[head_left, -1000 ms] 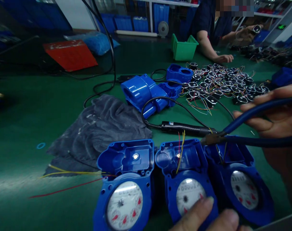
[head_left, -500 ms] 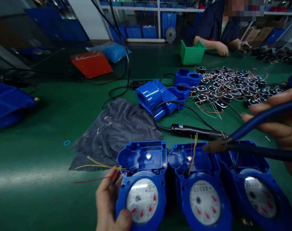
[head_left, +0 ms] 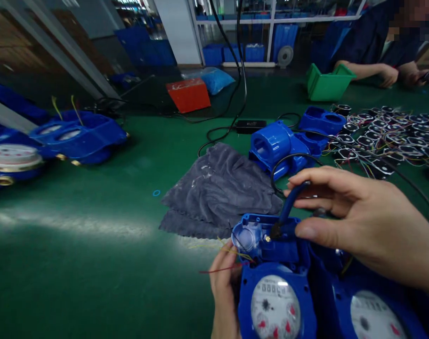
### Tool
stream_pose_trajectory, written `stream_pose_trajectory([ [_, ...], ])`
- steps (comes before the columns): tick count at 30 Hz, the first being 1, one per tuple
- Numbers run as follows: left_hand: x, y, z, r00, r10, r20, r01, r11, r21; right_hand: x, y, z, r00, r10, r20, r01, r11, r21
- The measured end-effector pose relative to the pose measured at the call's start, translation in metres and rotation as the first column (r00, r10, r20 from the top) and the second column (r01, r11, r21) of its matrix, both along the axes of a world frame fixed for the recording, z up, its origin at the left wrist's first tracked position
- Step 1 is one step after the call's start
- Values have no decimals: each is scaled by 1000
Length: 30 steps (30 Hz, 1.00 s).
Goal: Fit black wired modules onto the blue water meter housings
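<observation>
In the head view a blue water meter [head_left: 274,301] with a white dial stands in front of me, its upper compartment uncovered. My left hand [head_left: 222,292] grips its left side; the thumb is out of sight. Yellow and red wires [head_left: 221,270] stick out leftward over those fingers. My right hand [head_left: 362,226] is closed on blue-handled cutting pliers [head_left: 289,205], much of them hidden by the hand. Their dark jaws point down into the compartment, close beside a small brass fitting [head_left: 268,239]; whether they touch it I cannot tell. A second water meter [head_left: 373,315] stands to the right, partly under my right hand.
A grey cloth [head_left: 221,193] lies behind the meter. Beyond it are blue housings [head_left: 274,143], a black cable and many black wired modules [head_left: 387,136]. More meters [head_left: 83,136] stand at left. A green bin [head_left: 329,82] is near a co-worker's hands [head_left: 389,75].
The view has swung left. My right hand has brought the pliers from the right down into the left meter's compartment. My left hand stays at that meter's side.
</observation>
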<state>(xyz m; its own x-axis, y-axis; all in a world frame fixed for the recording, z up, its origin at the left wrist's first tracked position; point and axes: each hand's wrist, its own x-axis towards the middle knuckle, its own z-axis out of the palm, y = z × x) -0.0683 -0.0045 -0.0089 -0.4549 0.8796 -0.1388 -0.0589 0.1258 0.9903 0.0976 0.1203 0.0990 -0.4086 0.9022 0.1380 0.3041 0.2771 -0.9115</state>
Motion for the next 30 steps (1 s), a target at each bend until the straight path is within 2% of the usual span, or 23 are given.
stream_pose_trajectory([
  [4,-3,13,-1,996,63,70,-56,994,-99,-3,-1,-12,998,-6,61,7,1000,-19],
  [8,-4,14,-6,991,97,97,-83,987,-141,-6,-4,-12,992,37,117,-42,998,46],
  [15,-3,9,-12,986,138,97,-124,983,-137,-4,-4,-10,956,89,281,-144,972,184],
  [23,-1,11,-6,989,107,101,-94,988,-122,-3,-1,-11,949,85,302,-162,958,239],
  [26,0,10,-4,990,103,95,-91,988,-124,-4,0,-13,961,91,260,-148,967,207],
  [30,0,5,-5,992,104,66,-96,988,-120,-7,-1,-10,997,59,52,-62,995,74],
])
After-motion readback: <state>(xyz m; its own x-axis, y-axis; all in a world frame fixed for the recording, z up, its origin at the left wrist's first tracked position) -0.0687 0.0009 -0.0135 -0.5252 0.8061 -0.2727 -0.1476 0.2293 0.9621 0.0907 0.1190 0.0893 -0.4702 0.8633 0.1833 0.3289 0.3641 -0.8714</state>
